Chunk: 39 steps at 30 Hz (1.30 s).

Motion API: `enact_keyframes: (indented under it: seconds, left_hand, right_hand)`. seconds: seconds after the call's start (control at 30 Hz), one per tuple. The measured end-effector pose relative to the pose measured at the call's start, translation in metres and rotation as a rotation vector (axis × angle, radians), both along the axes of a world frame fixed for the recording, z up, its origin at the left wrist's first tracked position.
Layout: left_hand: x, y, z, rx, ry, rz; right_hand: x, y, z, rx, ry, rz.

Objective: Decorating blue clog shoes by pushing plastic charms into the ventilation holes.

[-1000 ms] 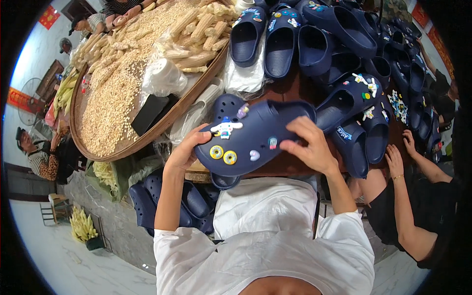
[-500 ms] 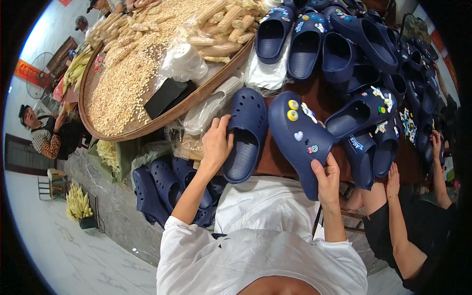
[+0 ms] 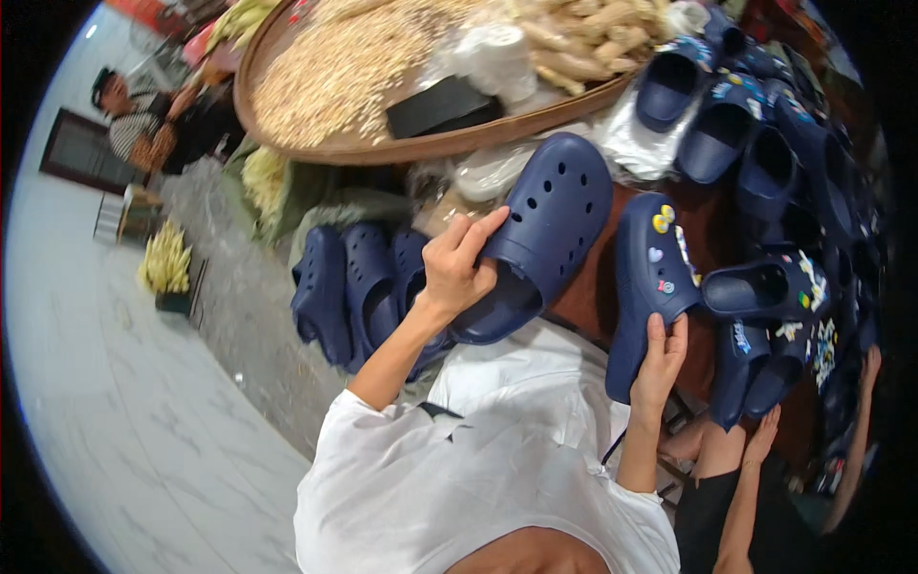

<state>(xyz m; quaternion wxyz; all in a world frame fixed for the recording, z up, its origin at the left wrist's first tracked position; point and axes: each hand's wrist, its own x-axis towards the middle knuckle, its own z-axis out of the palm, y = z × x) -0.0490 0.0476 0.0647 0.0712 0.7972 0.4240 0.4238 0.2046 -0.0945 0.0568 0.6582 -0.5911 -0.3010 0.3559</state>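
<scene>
My left hand [image 3: 464, 263] grips a plain navy clog [image 3: 562, 206] by the side of its opening, thumb and fingers pinched on the rim. That clog is tilted, its holed toe pointing up and to the right, with no charms on it. In my right hand [image 3: 660, 359] is a second navy clog [image 3: 631, 287], held near the heel and turned on its side. Yellow round charms, a heart, a swirl and white figures dot its upper. Just right of it lies a decorated clog [image 3: 751, 290] on the brown table [image 3: 598, 277].
Several plain clogs [image 3: 368, 287] stand at the lower left. A round wicker tray [image 3: 382, 151] holds corn kernels, cobs, a plastic-wrapped roll and a black box [image 3: 445, 105]. Decorated clogs [image 3: 722, 129] crowd the right. Another person's hand [image 3: 762, 438] is at the right; someone sits far left.
The whole view has swung, shifting the tray and table rightward. My left hand has lifted and tilted the plain clog; the decorated one in my right hand has rolled further onto its side.
</scene>
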Motion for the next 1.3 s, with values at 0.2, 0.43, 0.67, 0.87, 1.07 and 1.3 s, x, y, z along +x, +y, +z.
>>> enact_keyframes:
  seconds: [0.2, 0.43, 0.67, 0.87, 1.07, 1.3]
  left_hand:
    - [-0.075, -0.036, -0.025, 0.039, -0.160, 0.331]
    - [-0.146, -0.068, -0.079, -0.060, -0.075, 0.751]
    - [-0.138, -0.042, -0.118, -0.254, 0.035, 0.700]
    - [-0.150, -0.037, -0.148, -0.352, 0.061, 0.638]
    - [-0.155, -0.032, -0.156, -0.410, 0.059, 0.652]
    - [-0.167, -0.030, -0.166, -0.486, 0.003, 0.658]
  right_hand:
    - [-0.017, 0.021, -0.010, -0.033, -0.068, 0.076]
    - [-0.019, 0.038, -0.030, -0.027, -0.236, 0.093]
    - [-0.027, 0.041, -0.038, 0.012, -0.283, -0.038]
    - [-0.033, 0.041, -0.043, -0.174, -0.277, 0.089]
    - [-0.026, 0.038, -0.040, -0.078, -0.352, 0.142]
    - [0.004, 0.039, -0.026, -0.059, -0.608, -0.084]
